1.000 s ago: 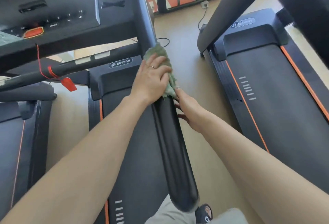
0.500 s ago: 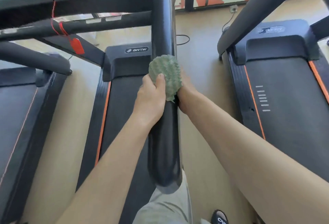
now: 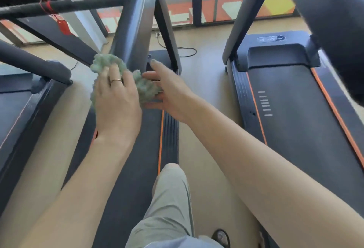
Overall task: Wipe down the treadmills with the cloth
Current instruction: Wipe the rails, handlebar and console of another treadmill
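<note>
A bunched green cloth (image 3: 146, 88) sits between my two hands, low in front of the dark upright post (image 3: 136, 21) of the middle treadmill (image 3: 137, 149). My left hand (image 3: 116, 98), with a ring on one finger, presses over the cloth's left part. My right hand (image 3: 167, 90) holds the cloth's right end from below, fingers spread around it. The cloth's upper edge touches the foot of the post. My leg in light trousers stands over the belt.
A second treadmill (image 3: 295, 109) with orange stripes lies to the right, a third treadmill (image 3: 17, 109) to the left. A red safety key (image 3: 63, 26) hangs from the console bar. A black cable (image 3: 185, 52) lies on the tan floor by the window wall.
My hands and the cloth have left the long handrail and come to the base of the upright post. My view has swung forward and the right hand has opened around the cloth.
</note>
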The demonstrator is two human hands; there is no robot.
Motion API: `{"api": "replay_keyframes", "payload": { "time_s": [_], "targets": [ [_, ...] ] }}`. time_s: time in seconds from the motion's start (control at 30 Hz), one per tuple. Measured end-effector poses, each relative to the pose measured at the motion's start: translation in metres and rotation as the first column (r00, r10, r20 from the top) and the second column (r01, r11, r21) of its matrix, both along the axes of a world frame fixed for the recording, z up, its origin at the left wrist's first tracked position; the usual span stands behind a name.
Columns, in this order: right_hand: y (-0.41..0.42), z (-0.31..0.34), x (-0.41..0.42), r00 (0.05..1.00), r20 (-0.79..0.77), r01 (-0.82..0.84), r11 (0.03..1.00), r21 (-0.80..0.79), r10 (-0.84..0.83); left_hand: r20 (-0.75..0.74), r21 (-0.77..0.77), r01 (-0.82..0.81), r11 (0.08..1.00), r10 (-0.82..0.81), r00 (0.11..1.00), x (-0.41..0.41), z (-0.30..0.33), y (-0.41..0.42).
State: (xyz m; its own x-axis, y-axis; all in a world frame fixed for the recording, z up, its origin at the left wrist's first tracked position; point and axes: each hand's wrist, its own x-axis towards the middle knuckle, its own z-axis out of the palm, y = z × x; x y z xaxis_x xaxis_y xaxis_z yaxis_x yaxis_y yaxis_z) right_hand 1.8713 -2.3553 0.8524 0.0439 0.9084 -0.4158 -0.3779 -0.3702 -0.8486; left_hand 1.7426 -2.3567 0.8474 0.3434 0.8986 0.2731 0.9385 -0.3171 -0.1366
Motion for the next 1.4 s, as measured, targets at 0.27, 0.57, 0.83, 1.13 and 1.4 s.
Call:
{"api": "replay_keyframes", "payload": {
  "time_s": [0.27, 0.57, 0.83, 1.13, 1.4],
  "targets": [
    [-0.098, 0.007, 0.095, 0.927, 0.226, 0.278, 0.953, 0.117, -0.298, 0.812, -0.302, 0.389, 0.870, 0.022, 0.583, 0.115, 0.019, -0.085],
    [-0.203, 0.052, 0.241, 0.678, 0.477, 0.491, 0.827, 0.273, -0.559, 0.820, -0.569, 0.742, 0.354, 0.319, 0.476, 0.243, 0.057, -0.127],
    [-0.211, 0.071, 0.312, 0.486, 0.679, 0.431, 0.827, 0.361, -0.550, 0.812, -0.527, 0.846, 0.077, 0.339, 0.475, 0.298, 0.057, -0.103],
    [-0.147, 0.087, 0.405, -0.139, 0.852, 0.335, 0.785, 0.521, -0.505, 0.872, -0.325, 0.775, 0.542, -0.146, 0.468, 0.395, 0.069, -0.018],
    [-0.138, 0.057, 0.395, -0.434, 0.839, 0.119, 0.902, 0.415, -0.329, 0.775, 0.079, 0.828, 0.555, -0.556, 0.300, 0.462, 0.014, 0.036]
  ]
}}
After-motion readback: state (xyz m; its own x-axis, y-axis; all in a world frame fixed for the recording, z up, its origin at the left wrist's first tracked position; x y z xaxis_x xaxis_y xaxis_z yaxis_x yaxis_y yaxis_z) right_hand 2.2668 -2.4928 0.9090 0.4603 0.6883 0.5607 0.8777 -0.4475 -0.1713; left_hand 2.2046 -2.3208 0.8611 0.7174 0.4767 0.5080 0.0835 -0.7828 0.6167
